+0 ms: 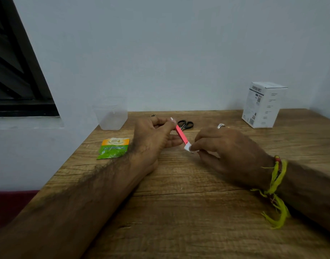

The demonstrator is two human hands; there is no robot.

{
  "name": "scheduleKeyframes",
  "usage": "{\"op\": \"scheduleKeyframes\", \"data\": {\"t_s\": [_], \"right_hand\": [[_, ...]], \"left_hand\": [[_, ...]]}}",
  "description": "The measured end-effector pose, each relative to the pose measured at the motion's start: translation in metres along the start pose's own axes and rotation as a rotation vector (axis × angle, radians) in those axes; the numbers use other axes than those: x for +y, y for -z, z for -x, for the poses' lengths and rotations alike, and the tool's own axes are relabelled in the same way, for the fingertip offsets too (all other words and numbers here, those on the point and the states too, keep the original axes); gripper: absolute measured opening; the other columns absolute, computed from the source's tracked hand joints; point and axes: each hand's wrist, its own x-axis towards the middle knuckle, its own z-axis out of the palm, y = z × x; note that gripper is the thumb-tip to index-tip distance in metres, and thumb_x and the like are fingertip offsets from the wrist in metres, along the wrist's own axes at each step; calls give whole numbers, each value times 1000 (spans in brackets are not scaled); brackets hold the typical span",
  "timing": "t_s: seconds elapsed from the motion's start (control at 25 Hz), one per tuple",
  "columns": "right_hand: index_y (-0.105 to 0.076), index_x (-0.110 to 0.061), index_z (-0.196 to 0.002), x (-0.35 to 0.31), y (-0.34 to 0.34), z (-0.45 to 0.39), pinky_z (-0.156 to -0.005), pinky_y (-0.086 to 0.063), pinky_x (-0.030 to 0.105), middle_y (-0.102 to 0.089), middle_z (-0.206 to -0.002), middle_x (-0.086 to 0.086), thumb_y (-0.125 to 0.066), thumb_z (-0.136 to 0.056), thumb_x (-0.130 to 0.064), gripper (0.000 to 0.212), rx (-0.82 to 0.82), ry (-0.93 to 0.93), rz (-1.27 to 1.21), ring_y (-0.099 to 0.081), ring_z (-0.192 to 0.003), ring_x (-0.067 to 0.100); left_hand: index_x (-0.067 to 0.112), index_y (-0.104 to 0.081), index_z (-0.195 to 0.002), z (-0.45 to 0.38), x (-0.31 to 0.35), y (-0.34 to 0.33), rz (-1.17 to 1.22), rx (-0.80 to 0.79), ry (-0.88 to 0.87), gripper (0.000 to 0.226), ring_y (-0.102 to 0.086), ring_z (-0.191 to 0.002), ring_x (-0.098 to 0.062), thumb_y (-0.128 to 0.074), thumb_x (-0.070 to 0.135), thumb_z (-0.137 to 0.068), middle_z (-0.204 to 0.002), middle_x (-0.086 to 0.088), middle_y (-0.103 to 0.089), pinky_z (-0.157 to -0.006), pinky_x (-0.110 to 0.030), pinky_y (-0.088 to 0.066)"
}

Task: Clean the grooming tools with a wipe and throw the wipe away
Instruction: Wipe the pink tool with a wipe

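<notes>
My left hand holds a slim pink grooming tool near its far end, slanted above the wooden table. My right hand pinches a small white wipe around the tool's near tip. Behind the hands, black-handled scissors lie flat on the table. A small silver metal tool lies just beyond my right hand, partly hidden by it. A green and orange wipe sachet lies to the left of my left wrist.
A clear plastic cup stands at the back left by the wall. A white carton stands at the back right. A tiny dark object lies at the table's back edge. The table's left edge runs diagonally beside my left forearm.
</notes>
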Motion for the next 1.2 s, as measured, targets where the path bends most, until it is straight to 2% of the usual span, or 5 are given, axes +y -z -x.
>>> {"op": "scheduleKeyframes", "data": {"t_s": [0.16,0.6,0.8,0.96,1.2], "right_hand": [[-77,-7,-97,13,-5,4,-70,-54,30,-73,-86,1,-74,-83,1,15,287,-186,-198,-67,-78,12],[-74,-12,-100,10,-27,-15,-68,-54,41,-67,-82,0,-68,-89,-8,13,385,-308,-106,-61,-75,15],[-76,-8,-86,10,-57,-60,-76,-55,46,-72,-82,7,-69,-85,-10,7,559,-620,-225,-66,-77,22],[-76,-9,-86,17,-71,-71,-76,-56,47,-72,-82,6,-69,-86,-11,7,527,-588,-237,-67,-77,24],[-78,-9,-89,18,-71,-70,-77,-57,39,-75,-80,4,-70,-87,-12,10,444,-607,-309,-68,-76,18]], "left_hand": [[-1,-67,-97,-3,-1,2,-6,4,-9,7,-74,-60,-18,-67,6,-95,-89,-17,-72,-56,-27,-60],[2,-62,-121,4,12,8,-230,-139,-174,37,-76,-78,-31,-73,-5,-86,-88,-22,-73,-74,-42,-64],[1,-62,-118,0,26,24,-183,-34,-162,41,-75,-75,-35,-75,-12,-81,-79,-23,-70,-69,-41,-64],[1,-60,-115,-14,46,49,-193,62,-131,43,-74,-80,-40,-76,-15,-78,-94,-34,-69,-72,-48,-63],[1,-42,-122,-31,69,85,-216,85,10,55,-72,-74,-33,-73,-17,-80,-113,-36,-64,-50,-31,-60]]}}
